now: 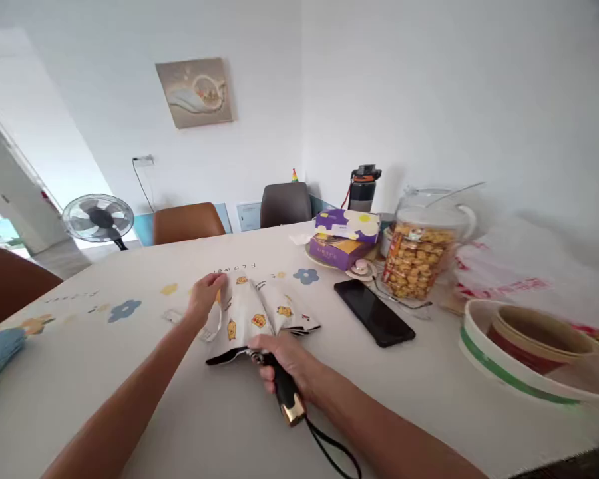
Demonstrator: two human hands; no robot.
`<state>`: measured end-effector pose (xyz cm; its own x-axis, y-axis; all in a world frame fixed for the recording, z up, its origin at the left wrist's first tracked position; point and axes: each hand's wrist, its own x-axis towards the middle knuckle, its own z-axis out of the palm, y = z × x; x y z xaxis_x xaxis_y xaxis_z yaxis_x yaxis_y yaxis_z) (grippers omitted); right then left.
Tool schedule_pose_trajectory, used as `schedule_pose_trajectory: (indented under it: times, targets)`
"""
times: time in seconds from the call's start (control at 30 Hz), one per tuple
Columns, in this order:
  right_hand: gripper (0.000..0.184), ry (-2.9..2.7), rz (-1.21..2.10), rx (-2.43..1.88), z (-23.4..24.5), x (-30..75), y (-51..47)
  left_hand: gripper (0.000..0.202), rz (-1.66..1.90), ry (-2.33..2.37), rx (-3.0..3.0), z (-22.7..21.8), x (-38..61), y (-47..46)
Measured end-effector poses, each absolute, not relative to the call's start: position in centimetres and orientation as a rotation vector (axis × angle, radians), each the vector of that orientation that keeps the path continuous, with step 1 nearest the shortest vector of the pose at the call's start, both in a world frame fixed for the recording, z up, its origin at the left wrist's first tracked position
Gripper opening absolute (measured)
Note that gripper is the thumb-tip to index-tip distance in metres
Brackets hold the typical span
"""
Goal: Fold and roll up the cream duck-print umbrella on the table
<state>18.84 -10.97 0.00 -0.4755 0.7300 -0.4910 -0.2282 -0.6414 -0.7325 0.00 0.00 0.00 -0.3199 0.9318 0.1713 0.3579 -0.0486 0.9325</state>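
A folded white umbrella (257, 313) with small yellow prints lies on the table (130, 372) in front of me. My right hand (285, 359) is closed around its black handle (285, 392), which ends in a gold cap with a black wrist loop trailing toward me. My left hand (205, 296) rests on the far left edge of the umbrella's fabric, fingers curled over the folds and pinching them.
A black phone (374, 313) lies right of the umbrella. Behind it stand a jar of snacks (419, 256), purple boxes (344, 239) and a dark bottle (363, 187). Stacked bowls (529, 349) sit at the right. Chairs (187, 223) and a fan (98, 218) line the far side.
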Motion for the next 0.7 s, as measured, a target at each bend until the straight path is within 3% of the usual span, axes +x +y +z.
schedule_pose_trajectory:
  times: [0.47,0.7]
  targets:
    - [0.013,-0.788,2.122,-1.093,0.1,19.0,-11.2,0.031,1.201,1.631,1.439,-1.1,-1.8,-0.6]
    - [0.016,-0.808,2.086,-1.168,0.0,18.9,-11.1,0.041,1.002,1.632,1.435,-1.3,-2.1,-0.9]
